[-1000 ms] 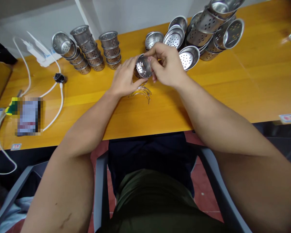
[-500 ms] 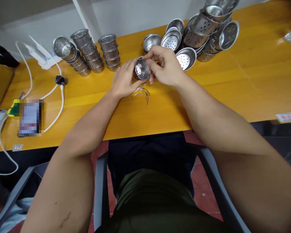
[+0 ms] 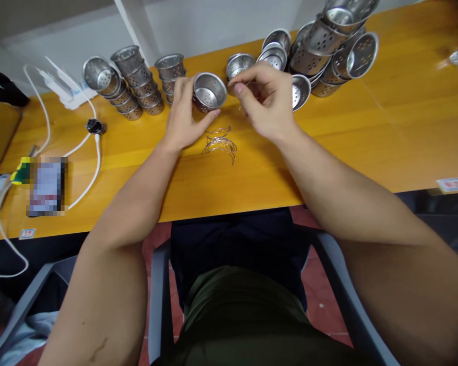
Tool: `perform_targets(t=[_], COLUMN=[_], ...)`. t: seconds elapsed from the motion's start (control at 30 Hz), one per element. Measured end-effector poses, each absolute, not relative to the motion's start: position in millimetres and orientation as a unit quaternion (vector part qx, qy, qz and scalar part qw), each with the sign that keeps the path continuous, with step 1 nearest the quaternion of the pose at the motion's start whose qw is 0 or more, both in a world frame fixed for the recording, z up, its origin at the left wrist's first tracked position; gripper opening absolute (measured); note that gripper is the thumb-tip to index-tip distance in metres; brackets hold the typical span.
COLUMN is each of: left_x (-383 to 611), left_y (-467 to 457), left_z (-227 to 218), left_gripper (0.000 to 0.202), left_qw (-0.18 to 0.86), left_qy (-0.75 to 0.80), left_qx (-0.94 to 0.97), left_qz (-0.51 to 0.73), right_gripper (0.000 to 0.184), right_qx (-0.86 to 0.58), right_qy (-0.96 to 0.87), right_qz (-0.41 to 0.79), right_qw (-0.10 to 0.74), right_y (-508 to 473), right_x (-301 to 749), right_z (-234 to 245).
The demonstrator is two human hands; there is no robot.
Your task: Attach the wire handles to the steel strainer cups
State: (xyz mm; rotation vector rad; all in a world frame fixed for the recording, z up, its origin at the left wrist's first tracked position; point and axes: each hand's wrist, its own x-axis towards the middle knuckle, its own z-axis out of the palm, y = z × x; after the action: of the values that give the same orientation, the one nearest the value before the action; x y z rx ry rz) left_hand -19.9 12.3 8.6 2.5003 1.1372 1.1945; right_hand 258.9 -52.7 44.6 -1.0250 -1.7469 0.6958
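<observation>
My left hand [image 3: 183, 119] grips a small perforated steel cup [image 3: 209, 91] from the left, its mouth facing up toward me, above the orange table [image 3: 328, 142]. My right hand [image 3: 265, 101] is just to the cup's right, thumb and forefinger pinched together; what they hold is too thin to make out. A small heap of bent wire handles [image 3: 219, 142] lies on the table below both hands.
Stacks of the same cups [image 3: 137, 81] stand at the back left, and a larger pile of cups [image 3: 328, 46] at the back right. A white power strip and cable [image 3: 66, 86] and a blurred box [image 3: 46, 185] lie to the left. A small card [image 3: 450, 184] sits at the right edge.
My left hand has carried the cup up and to the left, turning its mouth upward. My right hand has come off the cup and is pinched beside it.
</observation>
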Motion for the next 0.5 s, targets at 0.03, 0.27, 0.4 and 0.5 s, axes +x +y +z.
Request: perform_targets(t=[0.03,0.27,0.4,0.5], left_x=[-21.8,-28.8,-32.6,-37.3], left_y=[13.8,8.9,12.7,38.9], left_z=[9.7,21.5,18.1,16.6], left_gripper=[0.096,0.105,0.098,0.084], left_qw=[0.07,0.107,0.085,-0.005], left_qy=[0.381,0.399,0.397,0.355], left_qx=[0.83,0.809,0.803,0.79], left_qz=[0.401,0.419,0.437,0.5], right_gripper=[0.065,0.079,0.063,0.052], right_qx=[-0.406,-0.378,-0.364,-0.376], right_qy=[-0.706,-0.676,-0.711,-0.747], right_qz=[0.274,0.3,0.289,0.286], right_qw=[0.512,0.557,0.527,0.468], right_y=[-49.6,-39.6,-43.7,-44.6], right_x=[259.7,253.4,261.0,266.6], right_z=[44.4,35.1,35.5,33.6])
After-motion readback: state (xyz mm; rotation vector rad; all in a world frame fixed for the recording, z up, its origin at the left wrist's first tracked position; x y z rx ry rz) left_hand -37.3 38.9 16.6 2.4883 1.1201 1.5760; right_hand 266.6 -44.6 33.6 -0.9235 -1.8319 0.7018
